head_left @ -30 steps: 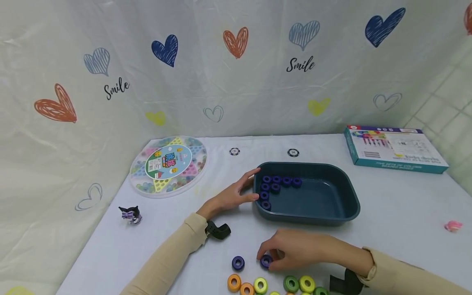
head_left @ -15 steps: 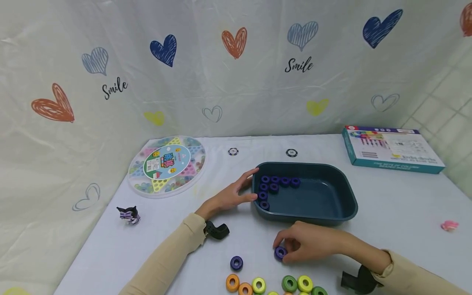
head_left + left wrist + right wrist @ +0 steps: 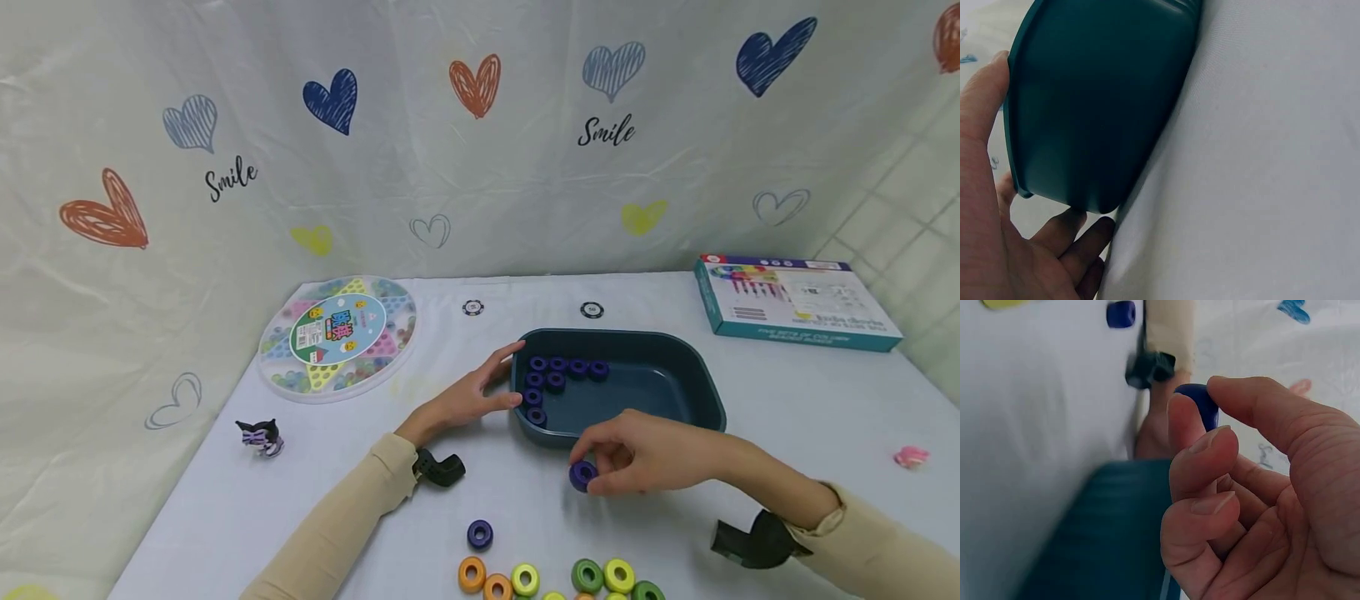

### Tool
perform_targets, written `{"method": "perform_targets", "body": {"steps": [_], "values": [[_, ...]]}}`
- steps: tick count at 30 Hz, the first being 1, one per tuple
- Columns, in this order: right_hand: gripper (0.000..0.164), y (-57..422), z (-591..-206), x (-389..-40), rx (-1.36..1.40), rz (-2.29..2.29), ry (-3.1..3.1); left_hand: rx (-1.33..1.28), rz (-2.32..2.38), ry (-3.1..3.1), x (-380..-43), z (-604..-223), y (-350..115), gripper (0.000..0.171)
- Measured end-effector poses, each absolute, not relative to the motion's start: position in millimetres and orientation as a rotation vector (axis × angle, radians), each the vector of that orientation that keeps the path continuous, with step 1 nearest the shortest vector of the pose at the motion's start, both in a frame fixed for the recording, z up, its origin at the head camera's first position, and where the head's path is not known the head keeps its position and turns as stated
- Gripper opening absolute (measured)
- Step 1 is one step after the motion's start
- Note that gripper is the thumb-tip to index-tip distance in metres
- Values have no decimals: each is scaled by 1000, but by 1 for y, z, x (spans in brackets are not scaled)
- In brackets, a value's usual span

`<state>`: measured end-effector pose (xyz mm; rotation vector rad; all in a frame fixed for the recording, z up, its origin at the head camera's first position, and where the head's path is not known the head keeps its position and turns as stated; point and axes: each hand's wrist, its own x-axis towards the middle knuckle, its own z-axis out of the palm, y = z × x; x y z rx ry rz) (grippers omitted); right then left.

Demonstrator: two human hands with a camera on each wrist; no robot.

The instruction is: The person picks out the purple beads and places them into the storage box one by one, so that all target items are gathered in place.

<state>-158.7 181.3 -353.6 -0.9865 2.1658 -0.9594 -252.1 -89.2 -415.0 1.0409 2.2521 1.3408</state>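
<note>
Between the thumb and forefinger of my right hand [image 3: 656, 454] I pinch a purple ring-shaped bead [image 3: 582, 476], just in front of the tray's near wall. The right wrist view shows that bead [image 3: 1200, 400] at the fingertips, the other fingers curled below. My left hand [image 3: 472, 402] spreads its extended fingers and thumb against the left end of the dark teal tray [image 3: 663, 387]. In the left wrist view the thumb [image 3: 985, 94] lies along the rim. Several purple beads [image 3: 555, 381] sit at the tray's left side. Another purple bead [image 3: 480, 535] lies on the table.
Orange beads [image 3: 472, 575], yellow beads [image 3: 618, 575] and green beads [image 3: 587, 576] lie along the near edge of view. Farther out are a round board game [image 3: 337, 337], a flat box [image 3: 798, 304], two chips [image 3: 592, 310], a small figurine [image 3: 261, 437] and a pink toy [image 3: 911, 457].
My right hand has lifted the pinched purple bead from the table and carried it away from me and rightward, up to the tray's near side. The left hand stays at the tray.
</note>
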Motion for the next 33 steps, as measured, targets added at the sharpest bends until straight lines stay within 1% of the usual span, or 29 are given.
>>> {"method": "perform_targets", "body": {"steps": [5,12,19,23,27,33], "values": [[28,188,-343,-177,-931,-936,2220,1049,1337,2249,-252,-414,-90,81],[29,193,-343,-211,-894,-859,2296,1058,1351,2239,-253,-417,-90,80],[32,191,-345,-242,-837,-787,2311,1035,1363,2270,-266,-440,-88,79],[32,186,-351,-258,-778,-695,2313,1035,1360,2283,-269,-446,-89,79],[32,179,-354,-268,-752,-654,2294,1030,1350,2284,-267,-442,-90,79],[32,170,-356,-273,-768,-665,2229,1027,1340,2244,-254,-417,-92,78]]}}
